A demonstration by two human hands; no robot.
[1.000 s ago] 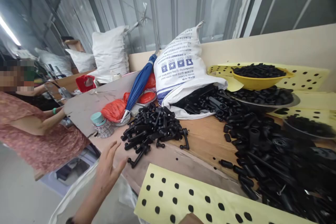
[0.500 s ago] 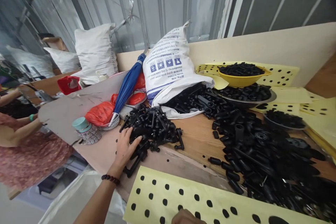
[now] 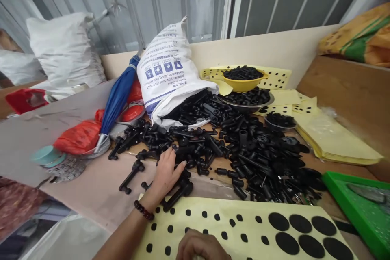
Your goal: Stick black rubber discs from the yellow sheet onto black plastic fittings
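My left hand (image 3: pixel 166 174), with a dark bead bracelet at the wrist, reaches into a pile of black crank-shaped plastic parts (image 3: pixel 185 146). Its fingers are stretched out with the thumb apart, touching the parts. One loose part (image 3: pixel 131 176) lies left of the hand, and another (image 3: pixel 179 195) lies under its thumb side. At the bottom edge, my right hand (image 3: pixel 201 245) is curled over a yellow sheet (image 3: pixel 213 231) bearing black dots and larger black ovals. Whatever its fingers close on is hidden.
A white woven sack (image 3: pixel 170 71) spills black parts rightward into a large heap (image 3: pixel 258 150). Behind stand a yellow bowl (image 3: pixel 243 85) and a metal basin (image 3: pixel 268 101). A blue umbrella (image 3: pixel 118 93), red bag (image 3: pixel 77 136) and turquoise-lidded cup (image 3: pixel 50 158) are left; a green tray (image 3: pixel 350 195) is right.
The view has turned right, bringing the green tray in. My left hand has moved right across the pile, which is now spread wider and joins the large heap. My right hand stays low, curled.
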